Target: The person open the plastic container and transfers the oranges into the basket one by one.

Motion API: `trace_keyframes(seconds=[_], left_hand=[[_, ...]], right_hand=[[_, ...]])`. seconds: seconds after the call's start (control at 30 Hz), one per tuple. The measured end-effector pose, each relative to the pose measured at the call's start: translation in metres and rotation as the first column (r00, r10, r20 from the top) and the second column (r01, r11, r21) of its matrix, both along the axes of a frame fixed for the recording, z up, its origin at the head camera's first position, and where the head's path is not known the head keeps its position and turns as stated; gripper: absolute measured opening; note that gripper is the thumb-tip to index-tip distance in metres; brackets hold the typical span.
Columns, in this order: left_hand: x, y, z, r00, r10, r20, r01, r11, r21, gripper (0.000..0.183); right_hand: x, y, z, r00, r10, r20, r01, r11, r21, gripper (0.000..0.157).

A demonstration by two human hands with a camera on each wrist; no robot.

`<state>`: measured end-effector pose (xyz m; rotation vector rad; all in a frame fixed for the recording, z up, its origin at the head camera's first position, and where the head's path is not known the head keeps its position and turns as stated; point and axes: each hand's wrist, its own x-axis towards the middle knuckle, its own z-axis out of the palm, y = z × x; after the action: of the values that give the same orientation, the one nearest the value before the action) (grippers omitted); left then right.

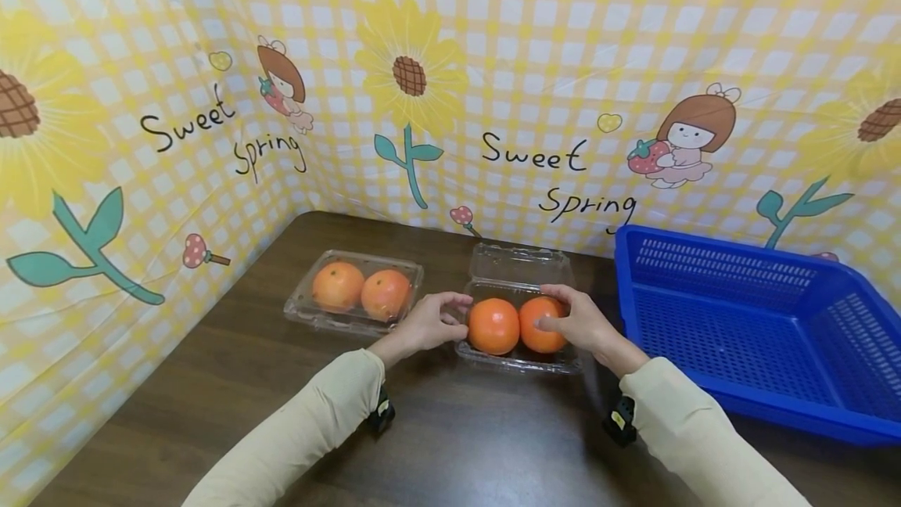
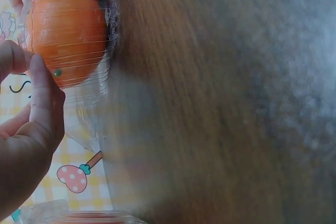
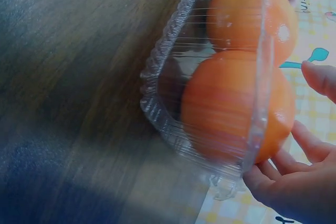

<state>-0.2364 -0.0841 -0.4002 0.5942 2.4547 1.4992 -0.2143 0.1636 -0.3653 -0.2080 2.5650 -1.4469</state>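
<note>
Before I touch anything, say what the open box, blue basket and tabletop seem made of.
Open box: thin, clear, glossy plastic, judging by its see-through ribbed walls and bright glints.
Blue basket: probably moulded plastic with a slight sheen, from its uniform colour and slotted sides.
Tabletop: brown, softly glossy, with wood-like grain; solid wood or laminate, I can't tell.

On the brown wood-grain table (image 1: 479,444) lies a closed clear-plastic box (image 1: 303,305), left of the fingers (image 1: 454,298). Between them, open clear-plastic box (image 1: 517,364); right, blue rectangular plastic basket (image 1: 753,343).
</note>
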Motion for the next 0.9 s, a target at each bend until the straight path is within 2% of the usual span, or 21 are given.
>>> trace_keyframes(seconds=[0.2, 0.53, 0.9], left_hand=[[-0.0002, 0.0006, 0.0008, 1.0, -0.009, 0.016, 0.009, 1.0, 0.003, 0.046], [-0.002, 0.0001, -0.004, 1.0, 0.004, -0.01, -0.004, 1.0, 0.001, 0.045], [-0.0006, -0.0003, -0.0027, 1.0, 0.012, -0.009, -0.012, 1.0, -0.004, 0.045]], right_hand=[[-0.0007, -0.0008, -0.0029, 1.0, 0.0, 0.007, 0.0, 1.0, 0.031, 0.056], [-0.0038, -0.0028, -0.0066, 1.0, 0.011, -0.004, -0.011, 0.994, 0.112, 0.057], [-0.0051, -0.0045, -0.0097, 1.0, -0.006, -0.028, 0.01, 0.988, 0.152, 0.059]])
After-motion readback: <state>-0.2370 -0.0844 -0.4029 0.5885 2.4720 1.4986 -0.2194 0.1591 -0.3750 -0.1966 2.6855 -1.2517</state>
